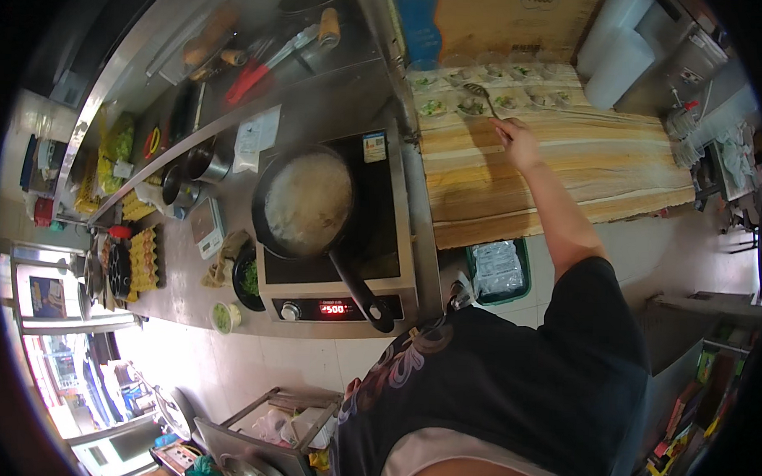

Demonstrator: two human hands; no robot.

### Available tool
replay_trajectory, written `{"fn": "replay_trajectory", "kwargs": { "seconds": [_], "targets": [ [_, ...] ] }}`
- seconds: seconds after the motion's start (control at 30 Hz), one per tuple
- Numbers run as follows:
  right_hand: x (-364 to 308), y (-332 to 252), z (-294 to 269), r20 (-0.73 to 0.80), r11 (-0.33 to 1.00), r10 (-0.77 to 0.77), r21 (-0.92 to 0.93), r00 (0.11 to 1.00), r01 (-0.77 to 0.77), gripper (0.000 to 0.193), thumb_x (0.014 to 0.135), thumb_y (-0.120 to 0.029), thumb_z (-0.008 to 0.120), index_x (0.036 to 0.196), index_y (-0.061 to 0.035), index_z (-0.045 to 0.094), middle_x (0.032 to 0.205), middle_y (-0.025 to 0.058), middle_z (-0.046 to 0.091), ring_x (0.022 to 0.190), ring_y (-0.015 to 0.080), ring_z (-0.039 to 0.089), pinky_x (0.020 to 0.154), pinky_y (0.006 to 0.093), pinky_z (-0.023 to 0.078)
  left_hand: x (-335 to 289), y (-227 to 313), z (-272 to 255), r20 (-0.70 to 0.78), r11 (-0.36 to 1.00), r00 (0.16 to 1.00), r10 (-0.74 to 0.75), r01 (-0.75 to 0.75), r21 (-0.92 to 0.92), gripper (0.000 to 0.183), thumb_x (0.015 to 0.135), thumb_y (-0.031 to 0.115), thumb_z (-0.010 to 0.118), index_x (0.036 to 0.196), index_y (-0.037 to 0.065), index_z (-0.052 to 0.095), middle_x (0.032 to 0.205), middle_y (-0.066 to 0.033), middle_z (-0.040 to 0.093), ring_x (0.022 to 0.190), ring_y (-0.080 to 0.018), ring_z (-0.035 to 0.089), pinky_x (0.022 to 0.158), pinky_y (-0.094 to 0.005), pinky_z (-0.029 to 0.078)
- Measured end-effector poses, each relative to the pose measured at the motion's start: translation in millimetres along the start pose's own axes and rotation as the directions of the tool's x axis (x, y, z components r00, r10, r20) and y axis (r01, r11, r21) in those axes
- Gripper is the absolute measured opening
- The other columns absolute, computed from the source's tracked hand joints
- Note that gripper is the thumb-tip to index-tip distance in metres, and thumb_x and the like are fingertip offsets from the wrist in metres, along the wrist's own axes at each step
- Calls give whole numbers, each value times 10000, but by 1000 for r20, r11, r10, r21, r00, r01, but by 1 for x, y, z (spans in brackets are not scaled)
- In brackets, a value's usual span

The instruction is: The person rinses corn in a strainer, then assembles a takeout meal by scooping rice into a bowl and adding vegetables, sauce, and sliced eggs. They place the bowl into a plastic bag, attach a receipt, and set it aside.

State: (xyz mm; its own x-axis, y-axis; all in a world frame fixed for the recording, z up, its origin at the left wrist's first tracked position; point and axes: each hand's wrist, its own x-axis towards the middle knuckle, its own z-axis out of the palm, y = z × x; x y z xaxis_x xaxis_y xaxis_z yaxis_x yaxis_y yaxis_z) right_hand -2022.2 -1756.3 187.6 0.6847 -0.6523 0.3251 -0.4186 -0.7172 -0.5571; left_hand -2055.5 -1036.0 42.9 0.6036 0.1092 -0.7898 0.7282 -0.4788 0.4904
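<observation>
My right hand (pixel 515 142) is closed round the handle of a slotted spoon (pixel 477 90), stretched out over the wood-patterned table at right. The spoon's head is over one of several clear cups (pixel 432 107) holding green bits and other food. Only a small patch of my left hand (pixel 352 388) shows beside my dark shirt; its fingers cannot be made out. To the left, a black frying pan (pixel 308 204) full of pale, foamy liquid sits on an induction cooker (pixel 329 278) with a lit red display. The pan's handle points toward me, with no hand on it.
Beside the cooker are a black bowl of chopped greens (pixel 247 279), a small tub of greens (pixel 225 318) and a kitchen scale (pixel 207 228). Egg trays (pixel 145 259) stand farther left. Below the wooden table sits a green bin (pixel 501 272) with clear packets; a cardboard box (pixel 514 29) stands behind the cups.
</observation>
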Motion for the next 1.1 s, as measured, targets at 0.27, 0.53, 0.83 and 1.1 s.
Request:
{"fn": "replay_trajectory", "kwargs": {
  "seconds": [0.27,0.53,0.83,1.1],
  "targets": [
    [-76,-129,-65,-383,801,-421,268,822,535,202,807,27,585,985,-30,660,950,151,634,795,299,591,675,332,468,-15,-6,6,-16,997,1000,25,-26,-70,294,888,269,592,1029,12,607,831,-21,593,690,-109,551,608,-277,468],
    [-31,-257,-29,73,601,-785,335,615,726,231,808,-98,644,1031,-151,673,850,60,612,798,271,579,675,340,484,12,-35,3,-1,979,979,202,-201,-40,275,887,253,599,1011,7,609,824,-17,589,683,-105,550,619,-274,478],
    [-17,-262,8,306,491,-237,857,922,-158,205,952,-182,525,1062,-51,639,851,39,640,737,98,554,643,239,450,20,-62,3,-65,996,995,76,-78,-40,304,868,263,592,1045,15,611,846,-43,620,727,-131,583,666,-286,484],
    [-20,-258,-12,310,553,-306,827,900,-97,239,966,-191,500,1085,-30,629,842,39,641,673,61,504,625,201,419,18,-69,2,-64,999,998,29,-30,-17,343,852,278,587,1080,24,617,865,-67,651,770,-155,609,712,-297,486]
  ]
}}
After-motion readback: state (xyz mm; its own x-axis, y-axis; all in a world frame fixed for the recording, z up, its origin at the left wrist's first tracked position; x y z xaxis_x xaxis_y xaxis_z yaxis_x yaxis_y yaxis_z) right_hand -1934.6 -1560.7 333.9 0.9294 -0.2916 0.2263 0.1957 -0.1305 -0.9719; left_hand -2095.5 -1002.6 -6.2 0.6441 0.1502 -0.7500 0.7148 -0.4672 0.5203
